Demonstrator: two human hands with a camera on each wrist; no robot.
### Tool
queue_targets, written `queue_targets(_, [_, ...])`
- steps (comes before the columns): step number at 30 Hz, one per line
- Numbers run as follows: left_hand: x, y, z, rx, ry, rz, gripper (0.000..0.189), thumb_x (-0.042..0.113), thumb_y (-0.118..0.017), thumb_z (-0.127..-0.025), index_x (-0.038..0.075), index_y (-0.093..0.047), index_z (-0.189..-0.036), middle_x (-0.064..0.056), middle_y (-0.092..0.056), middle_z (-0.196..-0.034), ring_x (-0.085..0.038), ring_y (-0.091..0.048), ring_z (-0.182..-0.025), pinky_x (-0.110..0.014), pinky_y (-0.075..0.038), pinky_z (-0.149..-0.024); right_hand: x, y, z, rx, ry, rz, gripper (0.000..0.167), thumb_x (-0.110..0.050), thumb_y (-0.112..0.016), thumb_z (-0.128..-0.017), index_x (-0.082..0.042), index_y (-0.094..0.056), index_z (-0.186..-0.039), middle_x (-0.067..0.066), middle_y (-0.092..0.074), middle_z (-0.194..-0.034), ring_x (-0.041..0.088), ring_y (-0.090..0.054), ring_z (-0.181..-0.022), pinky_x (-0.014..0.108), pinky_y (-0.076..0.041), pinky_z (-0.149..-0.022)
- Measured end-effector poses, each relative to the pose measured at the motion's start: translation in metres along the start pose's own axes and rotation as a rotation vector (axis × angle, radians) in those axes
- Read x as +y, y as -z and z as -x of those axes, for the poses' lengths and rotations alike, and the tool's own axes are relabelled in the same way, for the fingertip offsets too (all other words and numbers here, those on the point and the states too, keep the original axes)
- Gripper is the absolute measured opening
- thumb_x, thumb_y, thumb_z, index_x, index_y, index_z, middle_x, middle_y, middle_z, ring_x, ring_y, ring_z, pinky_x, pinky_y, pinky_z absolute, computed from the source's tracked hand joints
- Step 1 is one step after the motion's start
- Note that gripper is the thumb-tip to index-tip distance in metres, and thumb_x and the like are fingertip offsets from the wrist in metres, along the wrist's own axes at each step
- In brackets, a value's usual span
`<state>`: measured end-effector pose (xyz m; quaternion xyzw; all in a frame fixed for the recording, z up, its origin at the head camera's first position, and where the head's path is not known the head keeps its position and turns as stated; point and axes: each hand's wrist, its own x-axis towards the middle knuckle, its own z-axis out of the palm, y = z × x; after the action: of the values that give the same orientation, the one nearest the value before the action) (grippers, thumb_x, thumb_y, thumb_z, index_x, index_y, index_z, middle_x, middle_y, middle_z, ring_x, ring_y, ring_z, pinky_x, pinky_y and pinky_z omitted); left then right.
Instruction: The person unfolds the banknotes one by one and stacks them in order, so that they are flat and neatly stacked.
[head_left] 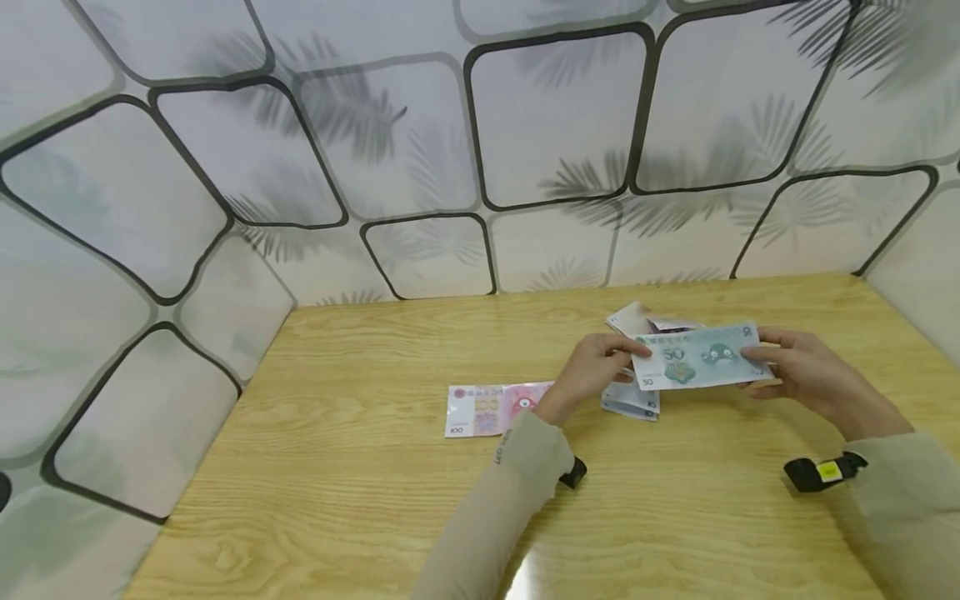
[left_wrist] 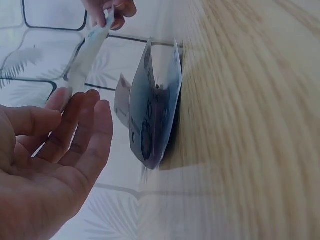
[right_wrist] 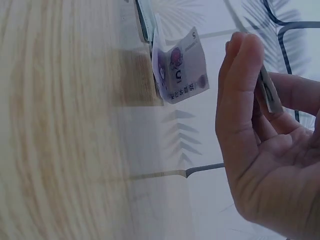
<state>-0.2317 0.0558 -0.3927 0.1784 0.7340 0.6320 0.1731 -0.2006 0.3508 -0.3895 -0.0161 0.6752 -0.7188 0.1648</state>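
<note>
A green play banknote (head_left: 697, 358) marked 50 is held up flat between both hands. My left hand (head_left: 592, 371) pinches its left end between thumb and fingers. At the other end my right hand (head_left: 813, 375) grips the note, thumb on its face and fingers behind. Behind and below it are several creased banknotes (head_left: 632, 402), partly hidden by the held one. In the left wrist view a folded note (left_wrist: 145, 117) stands half open on the table. The right wrist view shows a purple note (right_wrist: 185, 70) with a 5, bent upward.
A pink banknote (head_left: 480, 412) marked 100 lies flat left of the pile, its right end covered by the left hand. The wooden table (head_left: 337, 483) meets a patterned wall covering (head_left: 555, 125) at the back and left. A black strap device (head_left: 825, 473) sits at the right wrist.
</note>
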Motion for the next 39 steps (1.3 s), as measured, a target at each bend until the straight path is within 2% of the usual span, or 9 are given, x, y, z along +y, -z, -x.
queue_targets(4, [-0.002, 0.004, 0.000, 0.021, 0.022, 0.043, 0.028, 0.000, -0.047, -0.106, -0.002, -0.074, -0.115, -0.003, -0.070, -0.114, -0.011, -0.065, -0.082, -0.030, -0.061, -0.078, 0.002, -0.001, 0.000, -0.048, 0.008, -0.011, 0.040, -0.004, -0.042, -0.109, -0.029, -0.073, -0.105, 0.005, -0.071, -0.098, 0.022, -0.071, -0.082, 0.034, -0.062, -0.066])
queue_targets(9, [-0.005, 0.010, 0.000, 0.069, 0.021, 0.069, 0.021, 0.002, -0.059, -0.102, 0.001, -0.075, -0.114, -0.001, -0.071, -0.114, -0.012, -0.067, -0.081, -0.033, -0.062, -0.076, 0.004, -0.002, -0.003, -0.110, 0.039, -0.020, 0.043, -0.001, -0.040, -0.109, -0.027, -0.074, -0.108, 0.004, -0.071, -0.102, 0.021, -0.072, -0.088, 0.036, -0.063, -0.071])
queue_targets(15, [-0.006, 0.016, 0.000, 0.139, -0.010, 0.060, 0.021, -0.008, -0.066, -0.094, -0.002, -0.074, -0.112, -0.005, -0.071, -0.102, -0.009, -0.064, -0.080, -0.035, -0.062, -0.076, 0.006, -0.005, -0.007, -0.187, 0.084, -0.069, 0.045, 0.004, -0.039, -0.108, -0.023, -0.074, -0.112, 0.004, -0.071, -0.109, 0.021, -0.072, -0.093, 0.037, -0.062, -0.076])
queue_targets(18, [-0.006, 0.019, 0.000, 0.154, -0.012, 0.092, 0.026, -0.013, -0.066, -0.091, -0.002, -0.073, -0.114, -0.006, -0.070, -0.098, -0.012, -0.065, -0.082, -0.038, -0.062, -0.077, 0.008, -0.006, -0.008, -0.203, 0.112, -0.098, 0.046, 0.006, -0.039, -0.107, -0.023, -0.074, -0.114, 0.004, -0.071, -0.111, 0.021, -0.072, -0.095, 0.036, -0.062, -0.077])
queue_targets(26, [-0.007, 0.029, 0.005, 0.144, -0.018, 0.170, 0.048, -0.013, -0.066, -0.091, 0.005, -0.063, -0.135, -0.004, -0.065, -0.104, -0.013, -0.065, -0.084, -0.039, -0.062, -0.075, 0.011, -0.012, -0.009, -0.218, 0.171, -0.179, 0.048, 0.013, -0.040, -0.104, -0.020, -0.071, -0.120, 0.006, -0.069, -0.113, 0.024, -0.072, -0.095, 0.035, -0.062, -0.075])
queue_targets(30, [-0.009, 0.036, 0.009, 0.141, -0.014, 0.199, 0.051, -0.011, -0.065, -0.092, 0.009, -0.061, -0.139, -0.005, -0.067, -0.107, -0.012, -0.065, -0.085, -0.040, -0.062, -0.076, 0.011, -0.017, -0.013, -0.303, 0.212, -0.198, 0.053, 0.016, -0.037, -0.103, -0.019, -0.069, -0.128, 0.008, -0.068, -0.118, 0.025, -0.071, -0.099, 0.037, -0.062, -0.077])
queue_targets(35, [-0.014, 0.045, 0.013, 0.135, 0.000, 0.236, 0.049, -0.010, -0.064, -0.094, 0.008, -0.061, -0.139, -0.005, -0.068, -0.108, -0.014, -0.065, -0.087, -0.033, -0.062, -0.073, 0.010, -0.024, -0.018, -0.443, 0.252, -0.251, 0.058, 0.018, -0.029, -0.103, -0.014, -0.064, -0.136, 0.011, -0.067, -0.125, 0.028, -0.069, -0.107, 0.041, -0.060, -0.086])
queue_targets(39, [-0.016, 0.052, 0.015, 0.125, -0.001, 0.247, 0.049, -0.010, -0.063, -0.095, 0.007, -0.060, -0.140, -0.007, -0.069, -0.107, -0.014, -0.063, -0.084, -0.034, -0.062, -0.075, 0.010, -0.029, -0.020, -0.454, 0.257, -0.264, 0.057, 0.019, -0.031, -0.103, -0.014, -0.064, -0.136, 0.011, -0.067, -0.127, 0.028, -0.069, -0.109, 0.042, -0.059, -0.089])
